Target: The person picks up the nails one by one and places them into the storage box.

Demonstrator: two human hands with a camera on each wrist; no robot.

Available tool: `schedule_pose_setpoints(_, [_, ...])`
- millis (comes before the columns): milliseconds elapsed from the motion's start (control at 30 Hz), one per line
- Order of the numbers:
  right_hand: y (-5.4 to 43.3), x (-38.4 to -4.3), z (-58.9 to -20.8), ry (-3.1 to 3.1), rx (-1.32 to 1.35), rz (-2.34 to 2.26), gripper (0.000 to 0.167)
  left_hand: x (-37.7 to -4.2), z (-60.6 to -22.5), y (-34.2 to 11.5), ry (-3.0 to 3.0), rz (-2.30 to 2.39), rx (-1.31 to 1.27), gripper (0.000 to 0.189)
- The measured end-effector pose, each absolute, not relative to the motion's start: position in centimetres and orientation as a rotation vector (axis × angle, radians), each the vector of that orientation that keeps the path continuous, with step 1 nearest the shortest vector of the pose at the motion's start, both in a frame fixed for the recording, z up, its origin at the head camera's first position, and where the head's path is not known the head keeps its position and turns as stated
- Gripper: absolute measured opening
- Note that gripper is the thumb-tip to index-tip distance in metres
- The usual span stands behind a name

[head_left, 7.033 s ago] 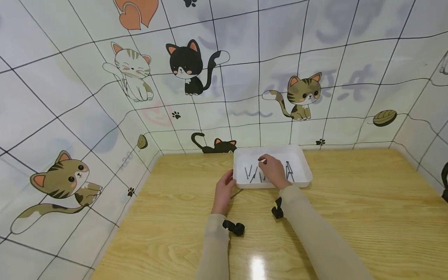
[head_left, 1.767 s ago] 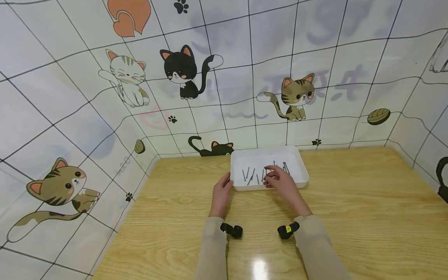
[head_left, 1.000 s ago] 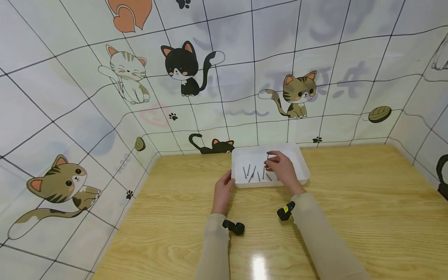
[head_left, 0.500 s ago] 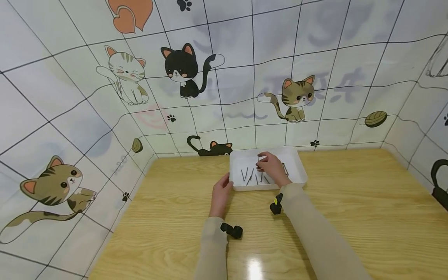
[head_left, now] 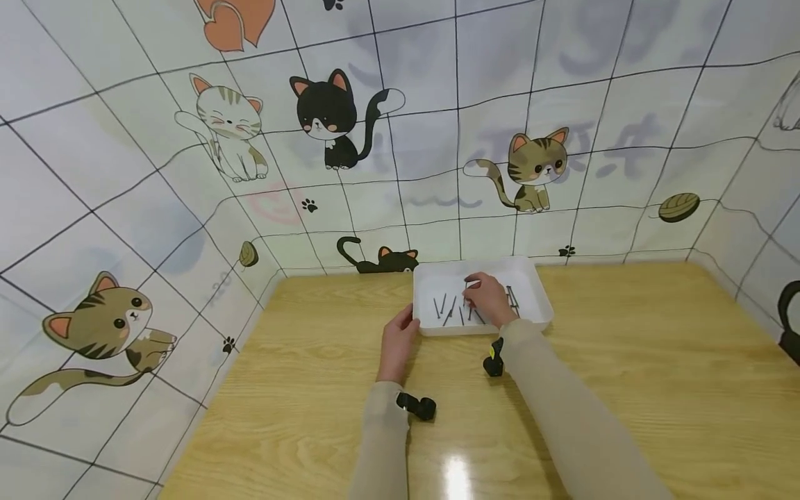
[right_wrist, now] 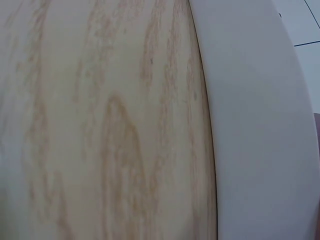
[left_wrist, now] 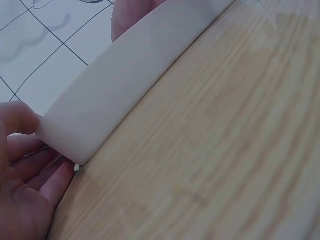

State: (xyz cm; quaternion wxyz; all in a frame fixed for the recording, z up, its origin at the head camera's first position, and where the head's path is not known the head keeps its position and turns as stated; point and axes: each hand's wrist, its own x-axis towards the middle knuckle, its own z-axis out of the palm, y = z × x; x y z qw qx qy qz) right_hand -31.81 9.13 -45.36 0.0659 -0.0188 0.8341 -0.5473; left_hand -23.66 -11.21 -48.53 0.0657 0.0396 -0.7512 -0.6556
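Note:
A shallow white tray [head_left: 531, 292] stands on the wooden table against the wall. Several thin dark nails [head_left: 444, 305] lie in its left part, and others [head_left: 512, 297] lie to the right. My right hand [head_left: 489, 298] is over the tray's middle, pinching a nail [head_left: 465, 286] that points upward at the fingertips; its lower end is hidden. My left hand [head_left: 398, 344] holds the tray's front left corner. In the left wrist view, the fingers [left_wrist: 57, 182] bear on that corner beside the tray wall [left_wrist: 100, 100]. The right wrist view shows mostly table and tray wall [right_wrist: 260, 125].
The wooden table [head_left: 300, 389] extends in front of the tray and to both sides. A tiled wall covering [head_left: 431, 139] with cat drawings rises directly behind it. A black object [head_left: 790, 323] is at the far right edge.
Compared with one second ago, my right hand is slightly lower and further left, with the nail still pinched. A nail seen on the table seven seconds ago is gone from there. My left hand stays put.

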Motion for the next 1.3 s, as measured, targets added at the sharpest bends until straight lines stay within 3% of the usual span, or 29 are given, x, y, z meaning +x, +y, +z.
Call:
schedule_pose_setpoints(500, [9.3, -33.3, -44.9, 2.787, -0.182, -1.232, 0.035, -24.5, -48.1, -10.8, -2.247, -1.997, 0.112, 0.041])
schedule_pose_setpoints(1300, [8.4, -31.9, -44.8, 2.813, -0.195, -1.128, 0.03, -24.0, -48.2, -11.3, -2.245, -2.019, 0.148, 0.041])
